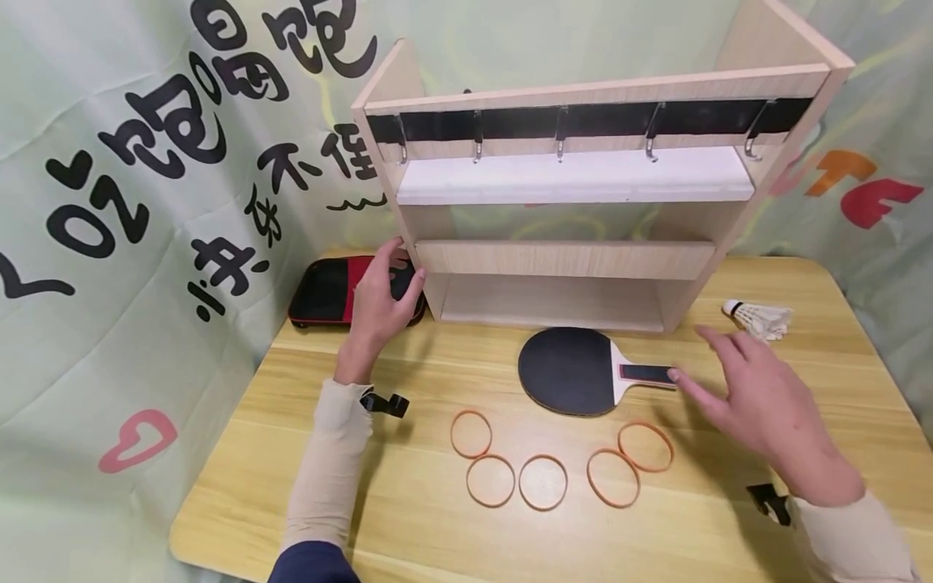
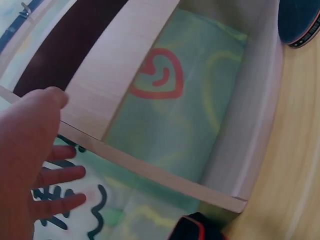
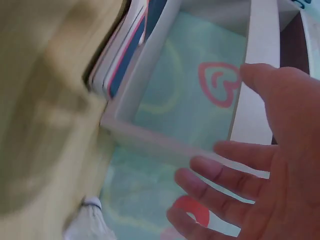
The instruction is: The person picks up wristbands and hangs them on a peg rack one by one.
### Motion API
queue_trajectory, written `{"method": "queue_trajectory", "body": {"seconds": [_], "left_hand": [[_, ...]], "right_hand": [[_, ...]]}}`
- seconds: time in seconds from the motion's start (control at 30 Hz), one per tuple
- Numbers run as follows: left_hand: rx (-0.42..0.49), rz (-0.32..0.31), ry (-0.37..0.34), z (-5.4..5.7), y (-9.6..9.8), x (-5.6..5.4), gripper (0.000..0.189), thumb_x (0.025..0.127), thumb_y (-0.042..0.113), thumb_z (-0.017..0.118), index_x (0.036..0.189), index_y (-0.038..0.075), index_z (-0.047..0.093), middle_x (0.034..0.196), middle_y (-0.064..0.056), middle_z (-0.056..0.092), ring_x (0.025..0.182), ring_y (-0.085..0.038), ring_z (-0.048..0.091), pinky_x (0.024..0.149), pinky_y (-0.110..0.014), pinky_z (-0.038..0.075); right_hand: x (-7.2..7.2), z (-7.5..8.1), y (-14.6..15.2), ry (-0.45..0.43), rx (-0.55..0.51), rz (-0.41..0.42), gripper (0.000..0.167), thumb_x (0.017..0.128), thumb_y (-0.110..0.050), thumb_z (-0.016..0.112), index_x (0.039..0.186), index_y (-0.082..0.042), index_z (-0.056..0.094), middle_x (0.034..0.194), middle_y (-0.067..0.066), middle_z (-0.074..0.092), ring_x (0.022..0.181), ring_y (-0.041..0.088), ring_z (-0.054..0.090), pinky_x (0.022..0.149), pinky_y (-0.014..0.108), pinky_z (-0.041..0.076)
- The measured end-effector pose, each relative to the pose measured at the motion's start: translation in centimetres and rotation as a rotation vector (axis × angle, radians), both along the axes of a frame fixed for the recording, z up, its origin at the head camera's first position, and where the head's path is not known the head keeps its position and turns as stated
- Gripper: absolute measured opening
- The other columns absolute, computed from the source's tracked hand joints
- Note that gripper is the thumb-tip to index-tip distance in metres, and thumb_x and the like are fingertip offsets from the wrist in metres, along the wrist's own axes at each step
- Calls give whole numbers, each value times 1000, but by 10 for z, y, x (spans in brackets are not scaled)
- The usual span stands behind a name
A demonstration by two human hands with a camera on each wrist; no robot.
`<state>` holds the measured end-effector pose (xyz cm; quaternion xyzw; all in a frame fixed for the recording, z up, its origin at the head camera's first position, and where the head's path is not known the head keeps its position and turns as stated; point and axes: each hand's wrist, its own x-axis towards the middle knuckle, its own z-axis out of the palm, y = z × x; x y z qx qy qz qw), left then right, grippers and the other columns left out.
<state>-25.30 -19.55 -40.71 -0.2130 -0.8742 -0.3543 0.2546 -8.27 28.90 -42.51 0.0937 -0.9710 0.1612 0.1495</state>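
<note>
A light wooden shelf rack [image 1: 564, 259] stands on the table at the back. At its left side is my left hand [image 1: 381, 300], fingers spread, thumb toward the front; in the left wrist view the thumb overlaps the side panel [image 2: 165, 177] and the fingers extend straight outside it. My right hand [image 1: 773, 405] hovers to the right, fingers loosely extended and holding nothing. In the head view its thumb overlaps the handle end of a black table tennis paddle [image 1: 564, 372], which lies flat before the rack. Several orange rings [image 1: 490, 506] lie on the table in front of the paddle.
Metal hooks [image 1: 560, 147] hang along the rack's black strip, above a white ledge [image 1: 576, 178]. A black and red case [image 1: 321, 293] sits behind the left hand. A shuttlecock [image 1: 765, 321] lies on the table [image 1: 255, 486] at right. Printed curtains [image 1: 146, 364] surround the table.
</note>
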Motion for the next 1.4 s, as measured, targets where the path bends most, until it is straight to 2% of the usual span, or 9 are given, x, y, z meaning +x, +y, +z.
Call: {"method": "queue_trajectory", "body": {"seconds": [0.07,0.2,0.3,0.47,0.63,0.77,0.9,1.1,1.4], "left_hand": [[48,-16,1,-6,2,0,55,105,21,70,153,0,52,131,-22,72,116,-38,71,97,-56,61],[118,-45,22,-12,5,-2,48,107,18,67,150,-1,53,126,-23,72,111,-39,72,94,-56,62],[155,-55,42,-15,7,-3,44,109,16,65,148,-1,54,125,-24,72,108,-40,73,92,-56,63],[224,-62,47,-21,9,-6,41,109,11,65,146,-3,55,125,-26,71,105,-40,73,89,-60,63],[273,-46,56,-26,12,-8,39,108,9,66,145,-2,57,124,-26,71,104,-38,73,87,-55,62],[293,-38,80,-30,15,-12,38,109,10,65,145,-1,58,122,-28,70,103,-38,74,85,-55,62],[311,-27,84,-30,17,-13,36,108,7,65,143,-1,59,121,-27,70,102,-38,74,85,-55,62],[313,0,81,-31,19,-14,37,106,2,68,142,-3,59,120,-28,71,102,-38,74,85,-48,62],[322,-6,75,-32,20,-15,38,106,1,67,143,-4,58,121,-29,70,103,-40,73,85,-56,61]], "right_hand": [[8,-4,-5,-4,-7,13,64,95,-38,83,142,2,65,121,29,67,100,50,67,75,69,55],[18,-14,-12,7,-43,37,50,91,-30,86,132,-2,73,112,22,72,87,39,70,62,62,57],[20,-20,-15,-5,-71,52,47,91,-26,87,131,-4,73,113,19,74,87,38,74,63,61,58],[21,-26,-19,-64,-89,78,38,91,-22,87,124,-6,76,103,13,75,85,32,74,64,56,59],[21,-33,-22,-75,-95,125,27,87,-19,91,110,-12,80,88,-4,72,75,11,66,64,38,56],[20,-38,-24,-65,-113,180,25,82,-17,95,102,-17,80,84,-15,67,73,-2,56,62,27,51],[19,-40,-27,-106,-121,203,22,83,-17,95,99,-19,80,86,-16,70,75,-5,58,64,27,53],[19,-43,-31,-239,-115,215,15,87,-17,91,98,-19,80,83,-17,66,74,-6,54,66,26,51],[16,-49,-27,-314,-160,242,14,90,-5,87,94,-15,78,77,-16,62,69,-7,48,61,22,47]]}}
